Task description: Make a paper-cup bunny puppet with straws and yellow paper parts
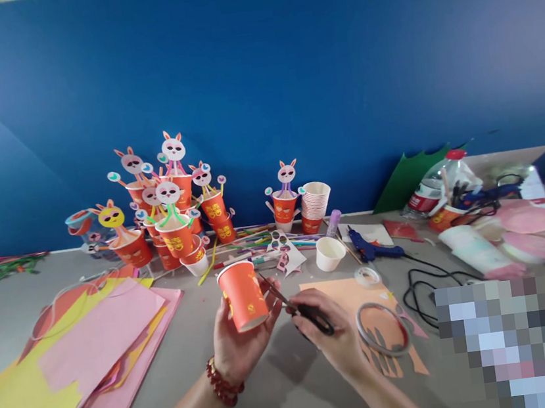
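Tilted in my left hand [235, 344] is a red paper cup [244, 295] with yellow print, gripped around its lower side above the table. My right hand [329, 323] is closed on the black handles of a pair of scissors [311, 315]. The scissor blades point up and left beside the cup's right side, close to my left fingertips; whether they touch the cup I cannot tell. Behind the cup lie several markers and coloured sticks [257, 242]. A white paper cup [330, 254] stands a little to the right.
Rabbit-faced paper cups [176, 232] crowd the back left, one more [285, 206] beside a cup stack [316, 202]. Coloured paper sheets [104, 330] cover the left. On the right are a glue gun [371, 245] with its black cord, tape rolls [382, 329] and a plastic bottle [429, 188].
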Tool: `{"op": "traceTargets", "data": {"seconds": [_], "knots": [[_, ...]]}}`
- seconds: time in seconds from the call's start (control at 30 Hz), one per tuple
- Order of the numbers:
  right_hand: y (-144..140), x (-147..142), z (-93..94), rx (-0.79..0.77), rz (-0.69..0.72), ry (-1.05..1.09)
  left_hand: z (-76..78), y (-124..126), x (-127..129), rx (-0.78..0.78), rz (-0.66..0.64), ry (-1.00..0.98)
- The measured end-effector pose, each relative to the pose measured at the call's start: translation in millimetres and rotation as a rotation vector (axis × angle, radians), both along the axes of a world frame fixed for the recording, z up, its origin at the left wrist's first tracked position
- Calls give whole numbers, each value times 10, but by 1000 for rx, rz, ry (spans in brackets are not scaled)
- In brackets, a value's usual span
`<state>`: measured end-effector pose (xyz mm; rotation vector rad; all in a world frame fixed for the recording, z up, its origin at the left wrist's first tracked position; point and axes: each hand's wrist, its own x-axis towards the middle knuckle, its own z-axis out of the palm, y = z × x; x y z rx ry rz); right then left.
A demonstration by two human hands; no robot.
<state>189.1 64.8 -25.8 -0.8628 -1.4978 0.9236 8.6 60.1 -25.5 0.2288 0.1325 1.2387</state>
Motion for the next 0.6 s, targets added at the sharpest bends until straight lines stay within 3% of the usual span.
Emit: {"op": "traceTargets", "data": {"seconds": [0.1,0.3,0.47,0.6], "knots": [[-54,-26,17,123,40,-80,13,-25,17,-8,-83,-17],[-13,-48,-71,-167,51,-23,-35,-57,67,-24,-102,23],[-56,9,-95,-242,-45,-13,-81,-24,10,-17,-106,43],[-158,11,-73,-222,-27,3,-89,-4,-17,-6,-96,162]]}}
